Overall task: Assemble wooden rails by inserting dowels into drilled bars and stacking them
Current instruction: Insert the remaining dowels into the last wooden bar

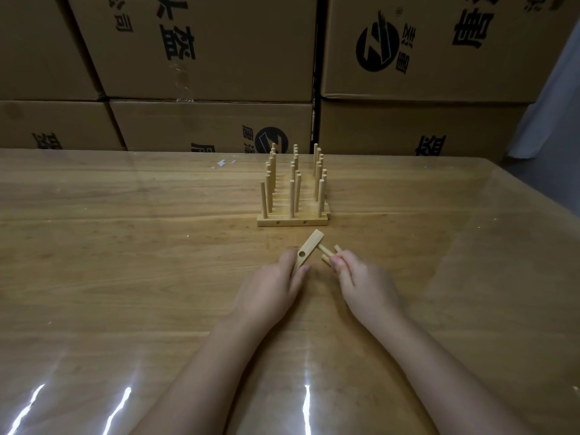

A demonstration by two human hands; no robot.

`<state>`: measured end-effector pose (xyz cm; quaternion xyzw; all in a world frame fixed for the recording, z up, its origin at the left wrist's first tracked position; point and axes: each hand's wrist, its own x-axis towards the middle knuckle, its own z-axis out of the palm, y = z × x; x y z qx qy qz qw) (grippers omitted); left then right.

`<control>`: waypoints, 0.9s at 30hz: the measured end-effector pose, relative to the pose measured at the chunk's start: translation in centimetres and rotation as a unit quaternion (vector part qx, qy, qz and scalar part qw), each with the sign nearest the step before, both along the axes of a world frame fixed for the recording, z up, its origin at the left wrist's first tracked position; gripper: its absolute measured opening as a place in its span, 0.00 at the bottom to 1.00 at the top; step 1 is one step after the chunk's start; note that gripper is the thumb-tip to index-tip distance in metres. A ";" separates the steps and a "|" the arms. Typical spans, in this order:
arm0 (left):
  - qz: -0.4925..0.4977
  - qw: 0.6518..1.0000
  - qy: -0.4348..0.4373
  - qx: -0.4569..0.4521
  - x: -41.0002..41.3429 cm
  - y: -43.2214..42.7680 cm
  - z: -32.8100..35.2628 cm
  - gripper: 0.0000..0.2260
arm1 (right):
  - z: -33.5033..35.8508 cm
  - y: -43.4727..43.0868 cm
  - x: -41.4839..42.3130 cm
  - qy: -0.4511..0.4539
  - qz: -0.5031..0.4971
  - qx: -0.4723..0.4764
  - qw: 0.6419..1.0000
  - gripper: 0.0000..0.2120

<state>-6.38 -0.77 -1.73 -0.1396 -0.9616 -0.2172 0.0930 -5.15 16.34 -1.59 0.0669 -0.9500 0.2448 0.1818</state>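
Observation:
My left hand [276, 287] grips a short drilled wooden bar [309, 248], tilted up to the right, with one hole facing me. My right hand [361, 277] pinches a few short dowels [329, 254]; one dowel's end meets the side of the bar. Behind them, several finished rails [293, 219] lie side by side flat on the table, each with upright dowels [293, 183] standing in three columns. The nearest rail shows two small holes in its front face.
The wooden table [125, 246] has a glossy clear cover that reflects light near its front edge. Stacked cardboard boxes [204, 58] with black print form a wall along the table's far edge. A small white smear [223, 163] marks the table at the back.

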 end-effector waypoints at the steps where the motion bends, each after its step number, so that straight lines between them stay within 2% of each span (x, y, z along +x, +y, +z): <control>1: 0.000 1.000 0.002 -0.002 0.0 0.0 0.1 0.19 | 0.0 0.0 0.0 -0.008 0.002 -0.015 1.000 0.14; 4: 0.000 1.000 0.021 -0.023 0.2 0.1 0.4 0.18 | 0.2 0.1 0.1 -0.034 0.013 -0.062 0.997 0.12; 7: -0.009 0.996 0.068 -0.060 0.2 -0.1 0.5 0.18 | 0.6 0.2 0.2 -0.063 0.022 -0.125 0.990 0.15; 16: -0.020 0.995 0.084 -0.049 0.4 0.2 0.4 0.17 | 1.2 1.0 -0.2 -0.136 0.046 -0.224 0.964 0.17; 20: -0.004 0.999 0.047 -0.003 0.5 0.7 0.3 0.17 | 1.0 0.8 -0.6 -0.084 0.038 -0.147 0.985 0.14; 23: 0.003 0.998 0.056 0.000 0.4 0.8 0.0 0.17 | 0.7 0.8 -0.6 -0.050 0.056 -0.105 0.992 0.10; 27: 0.012 0.998 0.057 0.004 0.2 0.9 -0.1 0.16 | 0.4 0.7 -0.6 -0.038 0.075 -0.110 0.990 0.10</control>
